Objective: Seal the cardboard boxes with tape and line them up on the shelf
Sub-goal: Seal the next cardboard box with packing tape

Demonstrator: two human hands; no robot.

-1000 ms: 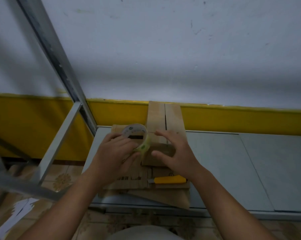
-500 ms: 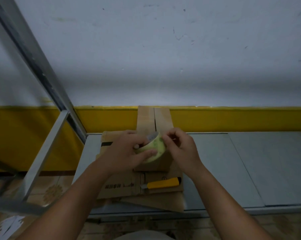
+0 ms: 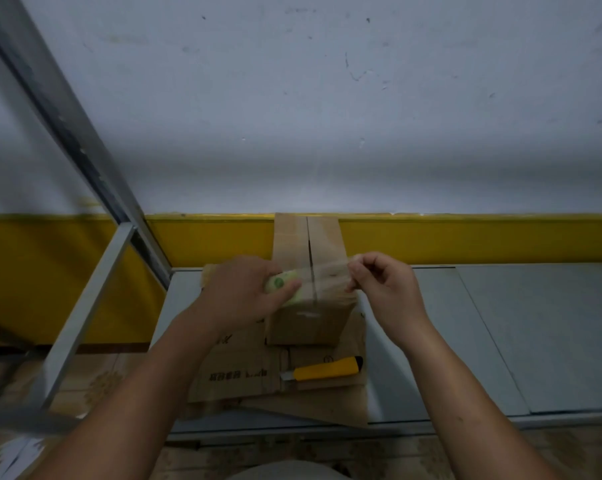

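A: Step in hand?

B: Sealing. The left hand [image 3: 237, 296] grips the tape roll [image 3: 280, 284] and the right hand [image 3: 386, 289] pinches the free end. A clear strip [image 3: 327, 275] is stretched between them across the cardboard box [image 3: 306, 323].

A: Where is the box?

B: Upright on flattened cardboard [image 3: 237, 375], on the grey shelf [image 3: 483, 334]. Flaps closed, top seam looks bare.

A: Next move?

B: Probably press the strip down flat over the seam. Can't tell if it touches yet. Then cut it; the yellow knife [image 3: 327, 372] lies just in front of the box.
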